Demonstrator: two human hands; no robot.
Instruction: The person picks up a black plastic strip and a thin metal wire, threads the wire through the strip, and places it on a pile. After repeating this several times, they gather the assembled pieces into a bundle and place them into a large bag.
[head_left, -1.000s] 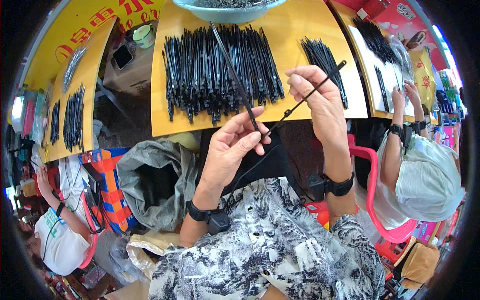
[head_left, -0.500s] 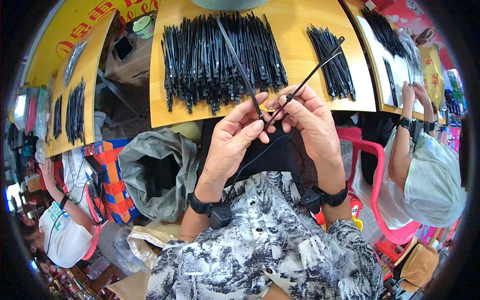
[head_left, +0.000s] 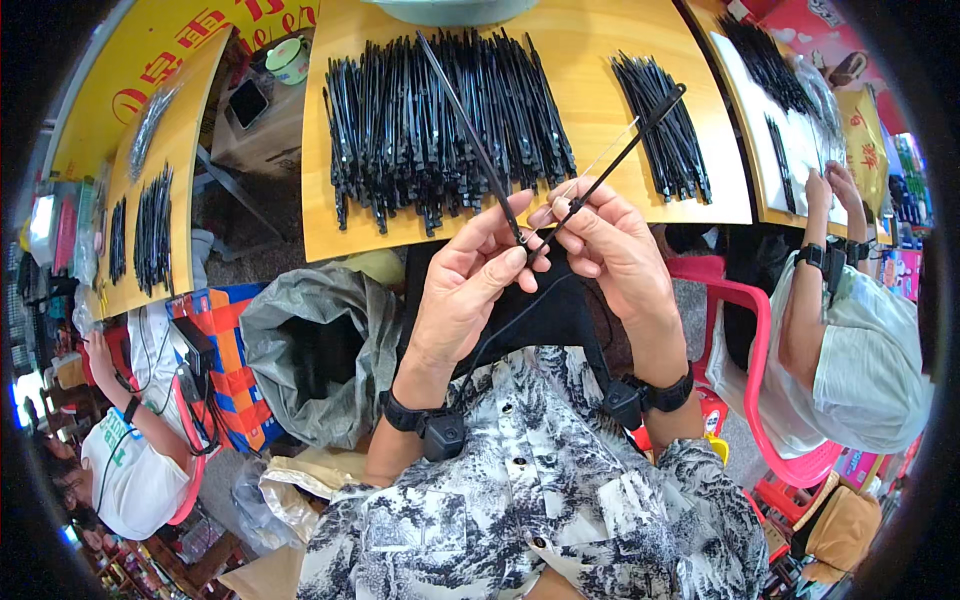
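My left hand (head_left: 462, 292) pinches the lower end of a long thin black rod (head_left: 462, 118), which slants up and left over a big pile of similar rods (head_left: 540, 120). Another black rod (head_left: 625, 150), with a rounded tip, is gripped by my right hand (head_left: 625, 250) and slants up to the right. Both rods look like parts of umbrella ribs. Their lower ends meet between my fingertips. A thin silvery wire (head_left: 610, 147) runs close beside the right rod, down to where they meet. Fingers hide the exact joint.
The piles lie on a yellow table (head_left: 590, 40), with a smaller bundle of rods (head_left: 662, 130) at the right. A grey sack (head_left: 265, 345) stands open at my left. Co-workers sit on both sides, one by a pink chair (head_left: 760, 400).
The silvery wire has swung away from the right rod's tip and now stands apart on its left side. My hands have hardly moved and keep their pinch.
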